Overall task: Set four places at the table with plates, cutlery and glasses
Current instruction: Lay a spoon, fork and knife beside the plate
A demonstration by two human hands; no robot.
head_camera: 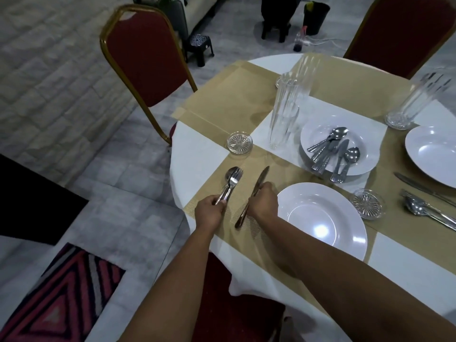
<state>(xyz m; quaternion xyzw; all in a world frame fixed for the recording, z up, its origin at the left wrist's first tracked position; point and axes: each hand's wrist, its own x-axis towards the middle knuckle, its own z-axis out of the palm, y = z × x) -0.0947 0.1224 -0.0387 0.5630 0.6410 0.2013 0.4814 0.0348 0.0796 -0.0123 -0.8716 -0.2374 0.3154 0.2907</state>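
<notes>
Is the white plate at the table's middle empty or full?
Not empty: the round white plate holds a loose pile of steel cutlery.

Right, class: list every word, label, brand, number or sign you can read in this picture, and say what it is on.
None can be read.
The bottle on the floor is too small and blurred to show a label.
The near plate, the knife and the tall glass show no lettering.
</notes>
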